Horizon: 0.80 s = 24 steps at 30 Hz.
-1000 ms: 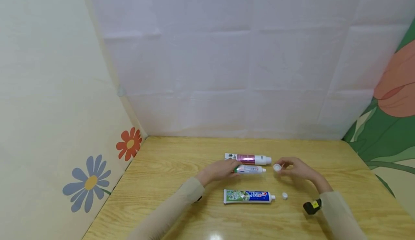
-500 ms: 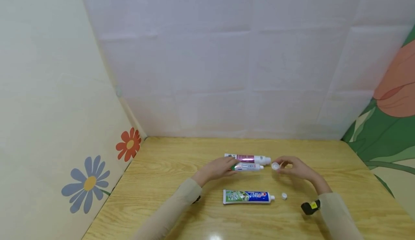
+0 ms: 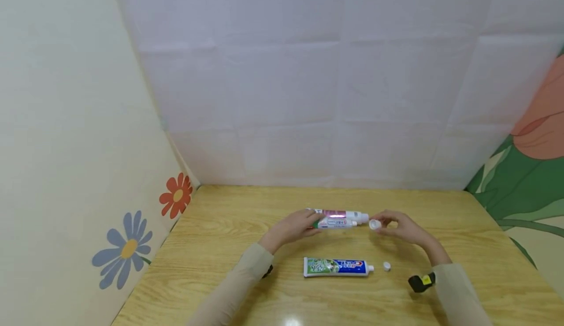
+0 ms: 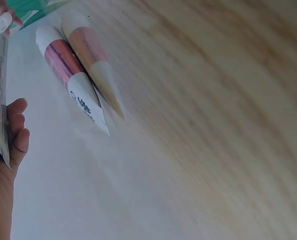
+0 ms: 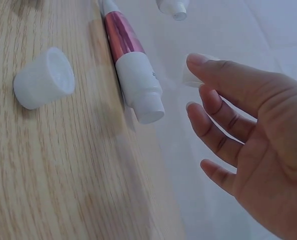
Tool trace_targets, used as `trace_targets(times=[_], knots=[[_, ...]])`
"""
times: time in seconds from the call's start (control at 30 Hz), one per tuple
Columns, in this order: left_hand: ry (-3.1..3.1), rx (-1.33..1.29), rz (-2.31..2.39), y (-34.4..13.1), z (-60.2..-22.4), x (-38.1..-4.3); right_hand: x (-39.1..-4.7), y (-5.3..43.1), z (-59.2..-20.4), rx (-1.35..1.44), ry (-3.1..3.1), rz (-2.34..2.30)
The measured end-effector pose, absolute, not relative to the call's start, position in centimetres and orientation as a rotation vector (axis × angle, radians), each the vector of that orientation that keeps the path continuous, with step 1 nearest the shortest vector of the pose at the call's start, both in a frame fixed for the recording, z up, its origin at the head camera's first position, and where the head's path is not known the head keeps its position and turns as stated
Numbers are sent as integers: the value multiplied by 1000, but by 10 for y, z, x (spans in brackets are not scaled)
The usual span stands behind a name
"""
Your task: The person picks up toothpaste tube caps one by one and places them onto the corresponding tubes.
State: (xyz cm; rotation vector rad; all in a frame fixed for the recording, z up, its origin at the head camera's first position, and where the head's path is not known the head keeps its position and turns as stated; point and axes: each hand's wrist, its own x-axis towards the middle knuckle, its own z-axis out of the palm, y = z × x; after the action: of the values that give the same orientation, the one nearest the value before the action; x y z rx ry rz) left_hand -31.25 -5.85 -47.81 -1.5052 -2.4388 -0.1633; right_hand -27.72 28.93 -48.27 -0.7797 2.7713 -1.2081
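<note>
My left hand [image 3: 291, 229] grips a small white and green toothpaste tube [image 3: 338, 223] around its tail end, with the bare nozzle [image 5: 177, 11] pointing right. Facing that nozzle, my right hand [image 3: 404, 226] pinches a white cap [image 3: 375, 224] between thumb and fingers, its hollow side toward the tube. A short gap separates cap and nozzle. In the right wrist view the thumb covers part of the cap [image 5: 191, 75]. Just behind the held tube, a pink and white toothpaste tube [image 3: 354, 215] lies on the table with its white cap on.
Nearer me, a green and blue toothpaste tube [image 3: 338, 266] lies uncapped on the wooden table [image 3: 246, 203]. A loose white cap [image 3: 387, 266] sits just right of its nozzle. White sheeting [image 3: 282, 96] hangs at the table's back edge.
My left hand has shifted the small tube slightly left and farther back, so it overlaps the pink tube more. My right hand has brought the cap a little left and back.
</note>
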Motion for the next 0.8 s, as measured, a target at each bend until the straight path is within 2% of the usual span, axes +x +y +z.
trace_targets(times=[0.8], knots=[[-2141,-1541,-303,-66,-485,-318,-266,282,-469,-735,2788,-1251]])
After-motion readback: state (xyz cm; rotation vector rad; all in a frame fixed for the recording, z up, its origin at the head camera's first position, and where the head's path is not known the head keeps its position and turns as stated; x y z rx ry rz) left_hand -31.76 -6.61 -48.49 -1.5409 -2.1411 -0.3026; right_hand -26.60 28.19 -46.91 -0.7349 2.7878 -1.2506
